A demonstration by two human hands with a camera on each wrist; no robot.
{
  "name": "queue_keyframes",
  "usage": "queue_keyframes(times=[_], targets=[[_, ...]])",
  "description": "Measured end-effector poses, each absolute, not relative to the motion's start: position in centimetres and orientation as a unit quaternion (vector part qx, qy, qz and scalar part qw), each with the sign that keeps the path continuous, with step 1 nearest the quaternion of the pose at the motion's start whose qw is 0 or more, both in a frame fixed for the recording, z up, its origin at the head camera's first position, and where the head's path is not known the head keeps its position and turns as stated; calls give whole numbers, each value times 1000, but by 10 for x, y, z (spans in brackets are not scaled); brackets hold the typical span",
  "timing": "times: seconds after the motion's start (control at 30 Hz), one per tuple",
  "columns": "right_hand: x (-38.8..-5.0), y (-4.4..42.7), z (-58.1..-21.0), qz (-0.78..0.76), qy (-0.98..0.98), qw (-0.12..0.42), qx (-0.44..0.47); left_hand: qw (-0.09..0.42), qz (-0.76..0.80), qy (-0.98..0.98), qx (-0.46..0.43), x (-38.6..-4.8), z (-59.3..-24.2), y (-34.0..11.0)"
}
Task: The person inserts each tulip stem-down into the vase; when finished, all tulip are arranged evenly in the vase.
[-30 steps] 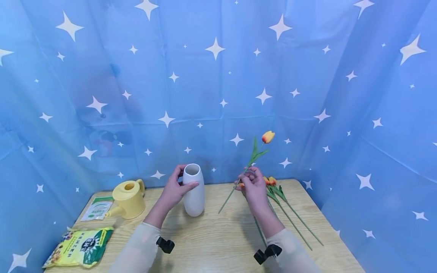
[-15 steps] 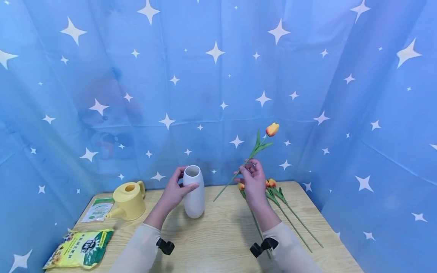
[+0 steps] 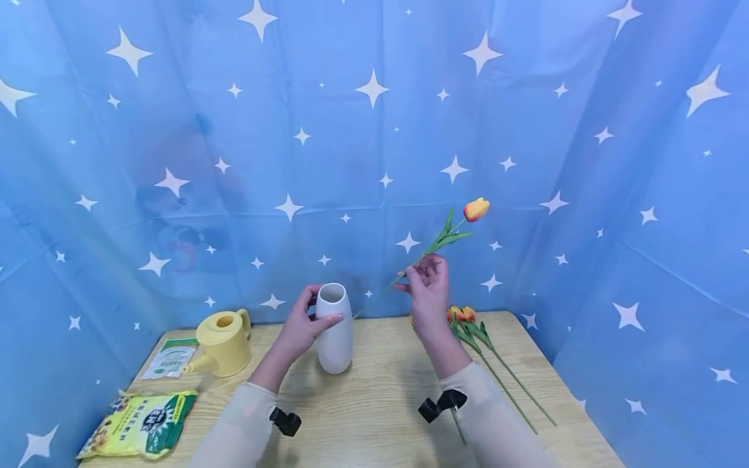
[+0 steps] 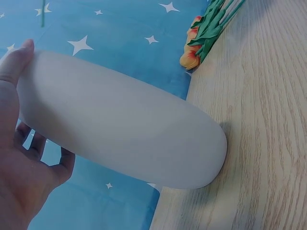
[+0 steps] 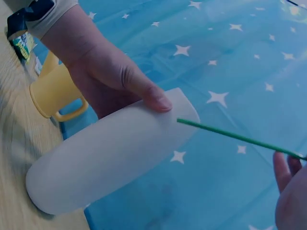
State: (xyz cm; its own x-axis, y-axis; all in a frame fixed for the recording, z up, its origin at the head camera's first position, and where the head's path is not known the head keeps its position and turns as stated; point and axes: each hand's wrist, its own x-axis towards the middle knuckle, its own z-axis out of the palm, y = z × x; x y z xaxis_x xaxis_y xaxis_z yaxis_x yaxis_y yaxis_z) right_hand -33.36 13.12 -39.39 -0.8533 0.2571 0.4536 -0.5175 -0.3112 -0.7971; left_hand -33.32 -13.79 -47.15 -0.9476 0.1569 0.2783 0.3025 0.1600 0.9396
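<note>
A white vase (image 3: 336,338) stands upright on the wooden table. My left hand (image 3: 301,328) grips it near the top, thumb on the near side, as the left wrist view also shows. In the air to the vase's right, my right hand (image 3: 430,292) pinches the green stem of an orange-yellow tulip (image 3: 476,209). Its bloom points up and right, and the stem (image 5: 235,136) slants down left toward the vase's upper part. Several more tulips (image 4: 192,50) lie on the table behind and beside the right forearm, which partly hides them.
A yellow watering can (image 3: 223,344) stands left of the vase. Farther left lie a white-and-green packet (image 3: 171,359) and a yellow-and-green bag (image 3: 140,426). Blue star-printed curtain (image 3: 328,175) hangs behind the wooden table (image 3: 363,416) and along its sides.
My right hand has risen and moved slightly left with the tulip. The stem has tilted flatter and its lower end has come up toward the vase. The left hand keeps its grip.
</note>
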Motion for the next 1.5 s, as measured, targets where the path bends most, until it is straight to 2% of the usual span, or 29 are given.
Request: queue_keyframes(times=[0.33, 0.77, 1.2, 1.5], targets=[[-348, 108, -371, 810, -504, 271, 131, 56, -635, -755, -152, -335, -471, -138], [-360, 93, -378, 810, -498, 284, 123, 54, -634, -755, -155, -333, -469, -137], [-350, 77, -393, 725, -615, 232, 204, 57, -633, -758, -151, -333, -471, -137], [-350, 66, -398, 695, -639, 240, 225, 57, -631, -758, -152, -333, -471, -137]])
